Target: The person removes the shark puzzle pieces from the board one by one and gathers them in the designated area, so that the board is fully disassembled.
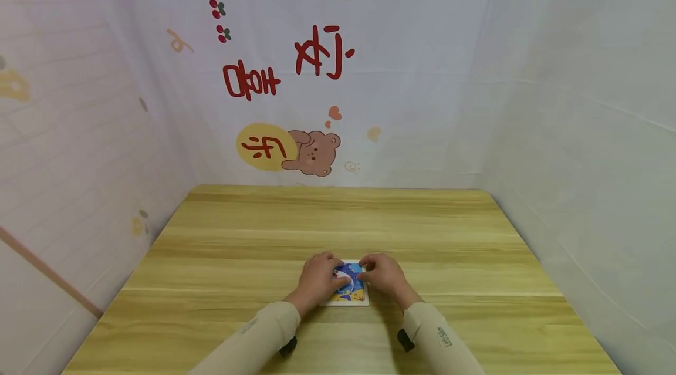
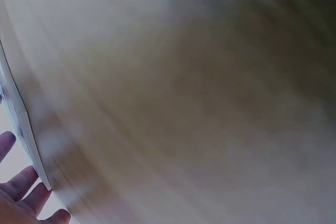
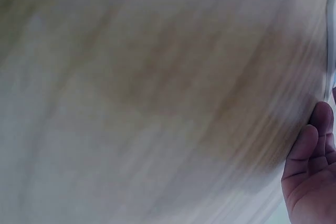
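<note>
A small flat picture board [image 1: 359, 294] with a white border lies on the wooden table; its picture shows a blue-and-white sea animal over blue and yellow. My left hand [image 1: 317, 279] rests over the board's left side, with thumb and fingertips on the picture. From the right, my right hand [image 1: 386, 275] reaches its thumb and forefinger onto the picture's right edge. In the left wrist view the board's pale edge [image 2: 32, 141] runs beside the spread fingers [image 2: 38, 199]. Loosely bent fingers of the right hand [image 3: 312, 166] show at that wrist view's right border. Much of the picture is hidden under my left hand.
The wood-grain table [image 1: 237, 246] extends around the board on all sides. A white cloth wall [image 1: 422, 99] with red characters and a printed bear [image 1: 317, 155] stands behind it. Pale cloth walls close in the left and right sides.
</note>
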The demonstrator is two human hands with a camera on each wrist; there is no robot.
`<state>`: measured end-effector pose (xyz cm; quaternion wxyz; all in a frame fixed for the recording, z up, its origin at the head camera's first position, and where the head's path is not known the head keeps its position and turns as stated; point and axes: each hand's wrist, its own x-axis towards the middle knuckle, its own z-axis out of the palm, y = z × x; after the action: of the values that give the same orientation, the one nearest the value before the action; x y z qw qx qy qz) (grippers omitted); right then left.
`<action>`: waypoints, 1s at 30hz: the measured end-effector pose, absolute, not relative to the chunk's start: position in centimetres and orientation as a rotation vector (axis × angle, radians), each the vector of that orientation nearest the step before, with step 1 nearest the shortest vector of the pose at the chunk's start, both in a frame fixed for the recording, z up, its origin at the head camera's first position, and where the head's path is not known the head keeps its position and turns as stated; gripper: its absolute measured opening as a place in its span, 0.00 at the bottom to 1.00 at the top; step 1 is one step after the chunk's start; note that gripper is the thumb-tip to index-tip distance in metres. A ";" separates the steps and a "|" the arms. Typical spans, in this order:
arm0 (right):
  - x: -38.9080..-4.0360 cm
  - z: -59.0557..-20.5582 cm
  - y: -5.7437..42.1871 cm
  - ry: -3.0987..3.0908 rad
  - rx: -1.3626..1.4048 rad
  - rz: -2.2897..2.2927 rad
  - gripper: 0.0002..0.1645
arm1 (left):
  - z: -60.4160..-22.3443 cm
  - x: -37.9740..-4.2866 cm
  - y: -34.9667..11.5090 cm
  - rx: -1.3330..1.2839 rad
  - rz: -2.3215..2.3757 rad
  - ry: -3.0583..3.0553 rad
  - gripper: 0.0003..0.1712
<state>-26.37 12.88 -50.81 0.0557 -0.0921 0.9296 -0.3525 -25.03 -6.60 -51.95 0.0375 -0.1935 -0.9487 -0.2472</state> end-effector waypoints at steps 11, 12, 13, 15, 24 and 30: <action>-26.2 -50.5 12.9 2.888 -0.366 -1.015 0.15 | -52.0 -25.0 -6.3 -0.582 -0.671 -2.924 0.25; -26.2 -50.5 12.9 2.892 -0.371 -1.002 0.15 | -52.0 -25.0 -6.3 -0.583 -0.670 -2.924 0.25; -26.2 -50.5 12.9 2.896 -0.379 -0.988 0.14 | -51.9 -24.9 -6.3 -0.583 -0.667 -2.920 0.25; -26.3 -50.5 12.9 2.892 -0.383 -0.972 0.15 | -51.9 -24.9 -6.3 -0.580 -0.676 -2.914 0.25; -26.6 -50.5 13.0 2.738 -0.278 -1.127 0.17 | -51.8 -24.8 -6.0 -0.553 -0.705 -2.906 0.23; -26.5 -50.6 13.2 2.593 -0.176 -1.306 0.19 | -51.9 -24.6 -6.0 -0.569 -0.709 -2.877 0.22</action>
<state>-26.54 13.21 -50.61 0.1161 -0.0602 0.8855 -0.4458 -24.55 -6.04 -51.88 0.0622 -0.1882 -0.9517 -0.2344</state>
